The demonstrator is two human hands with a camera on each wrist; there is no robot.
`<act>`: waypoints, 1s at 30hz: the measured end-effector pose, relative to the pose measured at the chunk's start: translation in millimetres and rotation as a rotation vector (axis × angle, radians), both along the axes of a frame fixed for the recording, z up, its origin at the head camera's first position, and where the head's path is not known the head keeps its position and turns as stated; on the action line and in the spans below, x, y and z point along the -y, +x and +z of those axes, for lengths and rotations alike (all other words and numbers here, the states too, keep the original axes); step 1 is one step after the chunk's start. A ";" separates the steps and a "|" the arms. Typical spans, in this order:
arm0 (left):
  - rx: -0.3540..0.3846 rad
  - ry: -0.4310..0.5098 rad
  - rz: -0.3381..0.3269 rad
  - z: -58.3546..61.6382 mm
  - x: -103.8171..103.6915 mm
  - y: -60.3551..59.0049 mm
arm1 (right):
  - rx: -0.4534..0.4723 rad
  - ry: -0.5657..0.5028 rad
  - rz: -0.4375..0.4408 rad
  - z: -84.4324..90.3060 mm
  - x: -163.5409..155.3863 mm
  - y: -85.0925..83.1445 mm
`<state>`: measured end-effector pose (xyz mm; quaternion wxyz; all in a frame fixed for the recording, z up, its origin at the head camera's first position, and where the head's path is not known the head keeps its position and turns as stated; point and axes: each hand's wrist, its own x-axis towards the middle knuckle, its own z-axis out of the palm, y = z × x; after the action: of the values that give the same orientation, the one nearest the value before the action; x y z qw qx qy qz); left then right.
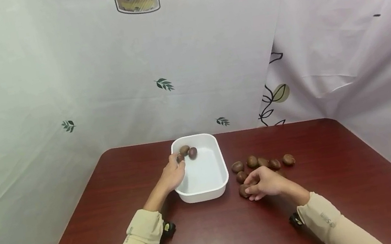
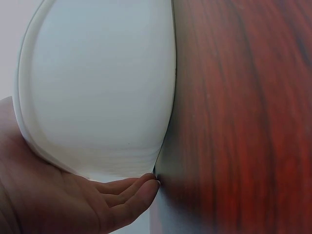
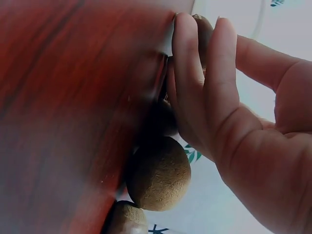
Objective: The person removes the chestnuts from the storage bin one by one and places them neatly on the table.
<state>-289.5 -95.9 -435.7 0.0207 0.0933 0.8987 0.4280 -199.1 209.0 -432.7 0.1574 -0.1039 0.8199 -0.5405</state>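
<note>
A white tray (image 1: 204, 172) stands at the back of the table with 3 brown chestnuts (image 1: 193, 153) in its far left corner. My left hand (image 1: 174, 173) holds the tray's left side, its thumb over the rim; in the left wrist view its fingers (image 2: 129, 195) lie along the outer wall. To the right of the tray, my right hand (image 1: 267, 182) pinches a chestnut (image 1: 244, 191) between thumb and fingertips, low over the table. In the right wrist view, the fingers partly hide that chestnut (image 3: 203, 39).
Several loose chestnuts (image 1: 252, 161) lie in a group just beyond my right hand, with one chestnut (image 1: 288, 160) at the group's right end. A patterned white cloth (image 1: 191, 96) hangs behind the dark red table (image 1: 216, 240).
</note>
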 end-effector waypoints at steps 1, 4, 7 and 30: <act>0.001 0.004 0.000 0.0 -0.2 -0.3 | 0.001 0.001 -0.005 -0.1 0.4 -0.3; 0.000 0.003 -0.004 0.0 -0.3 -0.8 | -0.004 0.011 -0.016 0.2 1.6 -0.2; -0.006 -0.007 -0.006 -0.1 -0.3 -1.2 | -0.023 0.034 -0.025 0.0 3.0 0.2; -0.017 -0.014 -0.003 -2.2 1.6 -1.1 | -0.244 0.177 -0.047 60.2 66.8 -37.4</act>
<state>-290.6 -97.5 -437.8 0.0143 0.0984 0.9017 0.4207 -236.4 142.2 -372.5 0.0523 -0.1353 0.8796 -0.4530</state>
